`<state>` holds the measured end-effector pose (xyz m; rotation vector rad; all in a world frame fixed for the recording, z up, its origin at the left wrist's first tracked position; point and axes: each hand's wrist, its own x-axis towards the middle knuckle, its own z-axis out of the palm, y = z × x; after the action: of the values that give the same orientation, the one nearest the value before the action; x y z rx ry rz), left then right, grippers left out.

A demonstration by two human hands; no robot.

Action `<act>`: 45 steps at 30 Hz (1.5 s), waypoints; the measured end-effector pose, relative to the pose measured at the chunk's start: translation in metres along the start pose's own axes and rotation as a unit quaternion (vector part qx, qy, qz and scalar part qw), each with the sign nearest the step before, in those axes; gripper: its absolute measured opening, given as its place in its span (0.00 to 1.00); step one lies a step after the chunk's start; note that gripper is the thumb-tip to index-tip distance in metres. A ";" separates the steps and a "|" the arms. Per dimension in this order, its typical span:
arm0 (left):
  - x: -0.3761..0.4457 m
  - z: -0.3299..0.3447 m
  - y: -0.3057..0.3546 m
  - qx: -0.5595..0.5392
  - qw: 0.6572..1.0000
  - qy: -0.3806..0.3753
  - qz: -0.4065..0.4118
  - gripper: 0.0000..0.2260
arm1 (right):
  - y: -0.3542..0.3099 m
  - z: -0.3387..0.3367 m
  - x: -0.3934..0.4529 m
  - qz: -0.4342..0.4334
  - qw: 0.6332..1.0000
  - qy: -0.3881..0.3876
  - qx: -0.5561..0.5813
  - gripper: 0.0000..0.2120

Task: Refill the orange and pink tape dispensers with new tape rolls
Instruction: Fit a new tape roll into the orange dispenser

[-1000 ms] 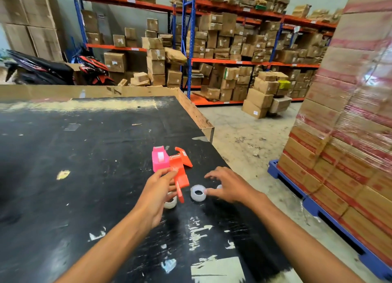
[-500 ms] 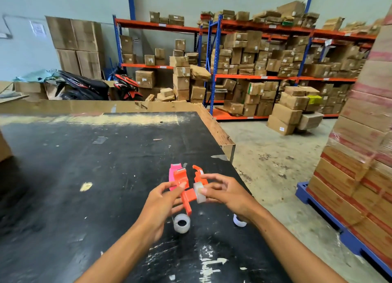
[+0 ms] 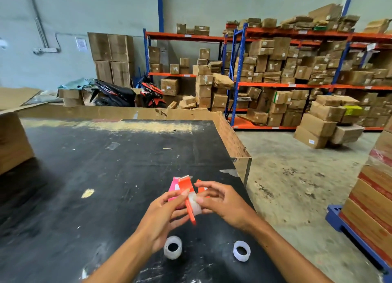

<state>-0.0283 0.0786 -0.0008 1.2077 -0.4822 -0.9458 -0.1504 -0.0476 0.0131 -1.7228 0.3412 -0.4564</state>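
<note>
My left hand [image 3: 164,216] holds the orange tape dispenser [image 3: 187,194] above the black table [image 3: 95,176], with its metal cutter end pointing away from me. My right hand [image 3: 222,200] presses a clear tape roll [image 3: 195,204] against the dispenser's side. The pink tape dispenser [image 3: 173,187] stands on the table just behind, partly hidden by my left fingers. Two more clear tape rolls lie on the table near me: one [image 3: 172,247] under my left wrist and one [image 3: 241,250] under my right forearm.
The table's right edge [image 3: 239,155] runs close beside my hands, with concrete floor beyond. A cardboard box [image 3: 12,142] sits at the table's left. A wrapped pallet stack [image 3: 373,208] stands on a blue pallet at right. Shelves of cartons fill the back.
My left hand lifted the orange dispenser off the table. My right hand picked up a tape roll and brought it against the dispenser. The camera view tilted upward.
</note>
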 end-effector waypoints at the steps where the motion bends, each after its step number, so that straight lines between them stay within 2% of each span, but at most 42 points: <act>1: 0.002 -0.002 0.000 -0.002 1.000 0.011 -0.003 0.12 | 0.000 -0.003 0.007 0.002 1.000 0.017 0.006 0.06; 2: 0.004 -0.004 -0.001 -0.003 1.000 0.025 -0.006 0.13 | 0.002 -0.007 0.015 0.005 0.999 0.044 0.003 0.05; 3: 0.005 -0.006 0.000 -0.002 0.999 0.036 -0.008 0.13 | 0.007 -0.014 0.025 0.008 0.997 0.079 -0.020 0.07; 6: 0.005 -0.014 0.003 0.004 0.998 0.063 0.000 0.14 | 0.035 -0.030 0.057 0.038 0.974 0.149 -0.167 0.11; 11: 0.004 -0.025 0.006 0.016 0.995 0.094 0.017 0.09 | 0.067 -0.025 0.090 0.167 0.896 0.113 -0.396 0.19; 13: 0.005 -0.029 0.005 0.020 0.994 0.102 0.015 0.10 | 0.068 -0.017 0.094 0.173 0.874 0.104 -0.442 0.20; 15: 0.006 -0.031 0.004 0.020 0.994 0.107 0.013 0.13 | 0.068 -0.010 0.095 0.167 0.868 0.101 -0.457 0.19; 18: 0.008 -0.031 0.002 0.013 0.994 0.109 0.011 0.14 | 0.070 -0.010 0.094 0.170 0.901 0.106 -0.386 0.16; 20: 0.011 -0.029 0.001 0.012 0.995 0.103 0.009 0.14 | 0.063 -0.015 0.086 0.165 0.949 0.101 -0.248 0.15; 22: 0.013 -0.025 -0.001 0.011 0.995 0.094 0.006 0.13 | 0.047 -0.016 0.071 0.140 0.983 0.086 -0.084 0.18; 23: 0.014 -0.024 -0.002 0.009 0.996 0.089 0.003 0.13 | 0.037 -0.015 0.062 0.124 0.989 0.074 -0.019 0.19; 25: 0.018 -0.020 -0.005 0.010 0.997 0.075 -0.005 0.14 | 0.022 -0.016 0.043 0.102 0.993 0.049 0.042 0.18; 30: 0.023 -0.002 -0.011 0.028 0.999 0.027 -0.020 0.10 | 0.014 -0.018 0.009 0.092 0.994 0.037 0.037 0.19; 37: 0.018 0.015 -0.019 0.056 0.998 -0.004 -0.014 0.13 | 0.010 -0.021 -0.016 0.066 0.994 0.067 0.052 0.18; 40: 0.015 0.020 -0.018 0.056 0.998 -0.008 -0.001 0.16 | 0.014 -0.021 -0.020 0.058 0.993 0.088 0.055 0.21; 43: 0.012 0.024 -0.016 0.056 0.998 -0.015 0.015 0.21 | 0.017 -0.019 -0.024 0.038 0.993 0.097 0.054 0.18; 45: 0.011 0.027 -0.016 0.055 0.998 -0.018 0.023 0.22 | 0.016 -0.018 -0.026 0.023 0.993 0.104 0.054 0.19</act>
<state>-0.0482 0.0535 -0.0086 1.2742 -0.5944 -0.9123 -0.1816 -0.0538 -0.0030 -1.5629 0.4954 -0.6120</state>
